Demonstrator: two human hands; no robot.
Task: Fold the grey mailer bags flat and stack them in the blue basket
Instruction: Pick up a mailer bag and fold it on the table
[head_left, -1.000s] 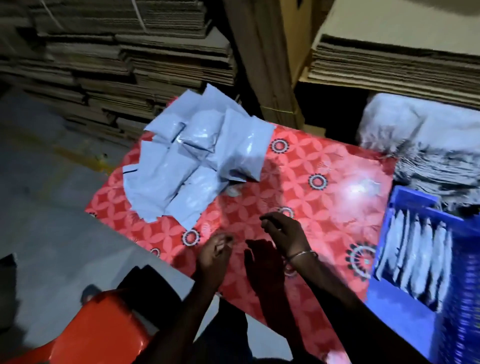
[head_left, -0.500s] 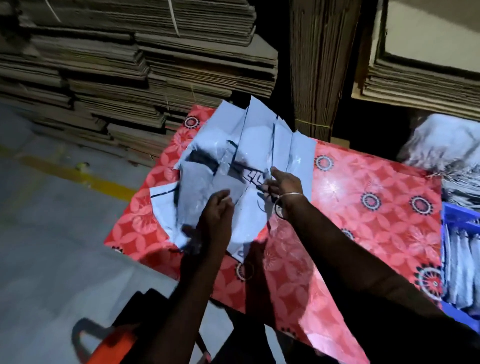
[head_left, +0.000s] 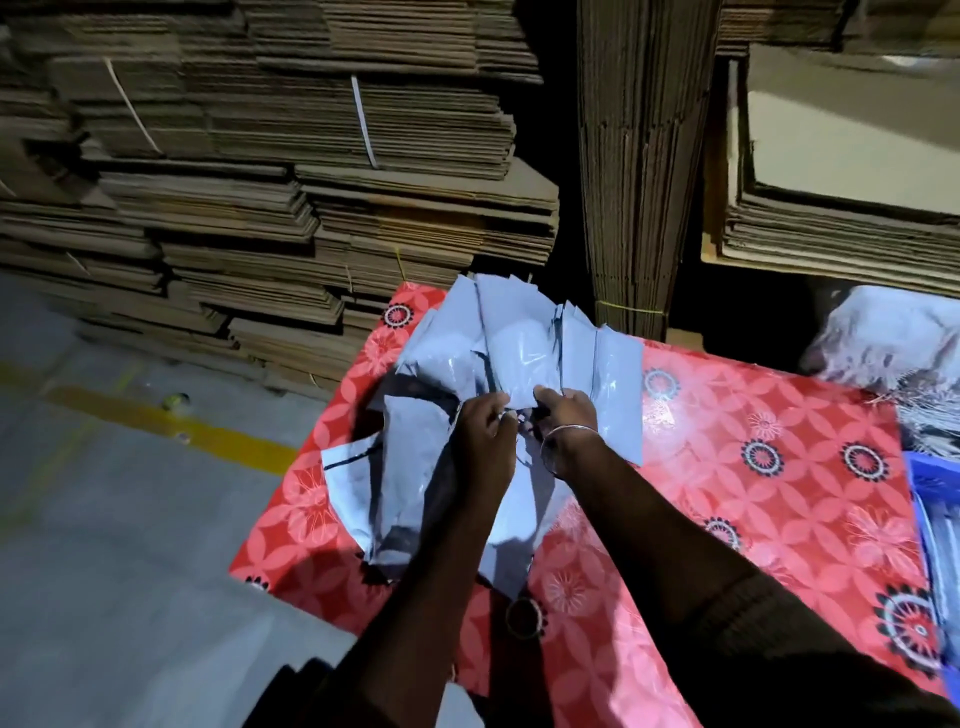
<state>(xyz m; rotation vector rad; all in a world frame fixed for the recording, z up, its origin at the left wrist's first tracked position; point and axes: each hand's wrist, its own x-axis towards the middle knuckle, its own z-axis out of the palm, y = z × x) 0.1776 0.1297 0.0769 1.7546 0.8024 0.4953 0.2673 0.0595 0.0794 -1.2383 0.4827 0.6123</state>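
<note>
A loose pile of grey mailer bags (head_left: 498, 343) lies at the far left corner of a table covered in a red flowered cloth (head_left: 753, 493). My left hand (head_left: 483, 431) and my right hand (head_left: 566, 410) are side by side on the middle of the pile, both pinching the near edge of one grey bag. A thin bangle circles my right wrist. The blue basket (head_left: 935, 483) shows only as a strip at the right edge of the frame, with grey bags standing inside it.
Stacks of flattened cardboard (head_left: 311, 182) rise behind and to the left of the table, with an upright bundle (head_left: 634, 182) just behind the pile. A white sack (head_left: 893, 343) sits at the far right. Grey floor with a yellow line (head_left: 171, 426) lies left.
Both hands went from hovering over bare cloth to the pile, and now pinch one bag close together. The view swung left and forward, pushing the basket to the frame edge.
</note>
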